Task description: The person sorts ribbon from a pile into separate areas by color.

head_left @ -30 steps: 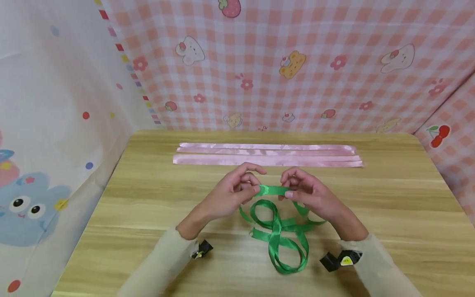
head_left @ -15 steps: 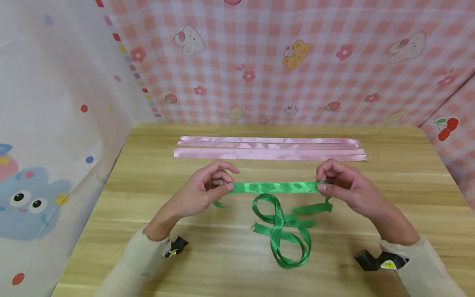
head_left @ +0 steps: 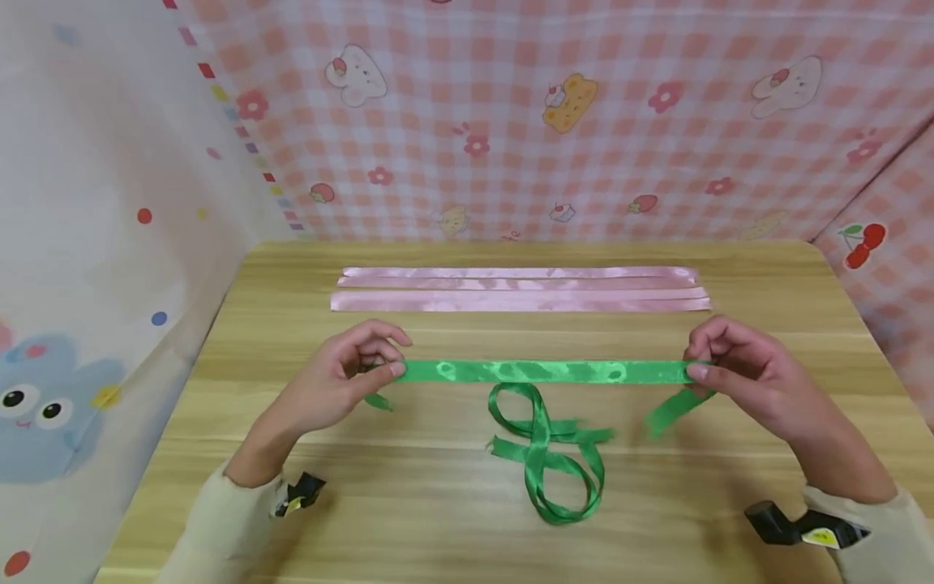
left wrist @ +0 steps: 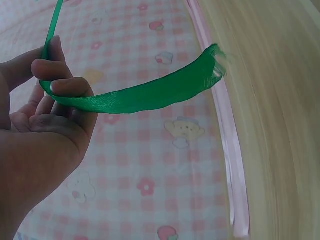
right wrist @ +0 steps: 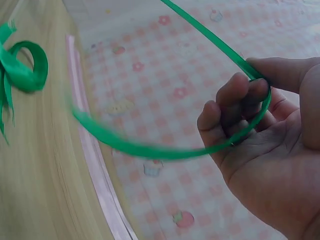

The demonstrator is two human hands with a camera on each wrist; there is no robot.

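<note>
Left hand (head_left: 328, 379) and right hand (head_left: 759, 385), pinching green satin ribbon (head_left: 543, 371), have been drawn toward the table's (head_left: 409, 478) side edges.

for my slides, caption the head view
Left hand and right hand hold a green ribbon straight between them, pink ribbon strips beyond.

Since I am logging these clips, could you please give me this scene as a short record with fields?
Left hand: pinches the held green ribbon near one end
Right hand: pinches it near the other end
Held stretch: straight between the hands, above the table
Left tail: loose, tip frayed
Right tail: loose, tip blurred
Loose green ribbon: looped on the table
Pink ribbons: side by side, beyond the hands
Backdrop: pink checked cloth
</note>
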